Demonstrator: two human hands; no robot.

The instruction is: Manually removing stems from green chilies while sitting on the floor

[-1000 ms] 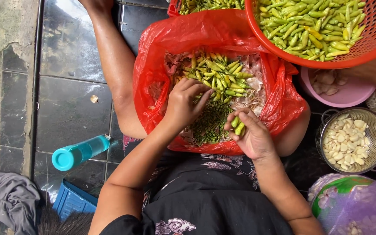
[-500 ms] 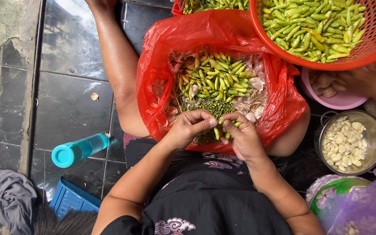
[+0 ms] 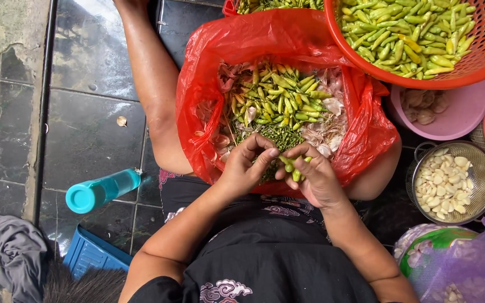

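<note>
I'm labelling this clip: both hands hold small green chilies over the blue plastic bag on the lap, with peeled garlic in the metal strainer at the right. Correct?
Not quite. The plastic bag is red, not blue, as the head view shows. The left hand and right hand do hold small green chilies over it, and the metal strainer holds peeled garlic.

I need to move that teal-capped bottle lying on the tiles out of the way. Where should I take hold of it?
Grip the bottle around its clear middle, coming from above. It lies on its side with nothing touching it, so the round body is open to a hand from the top.
</note>
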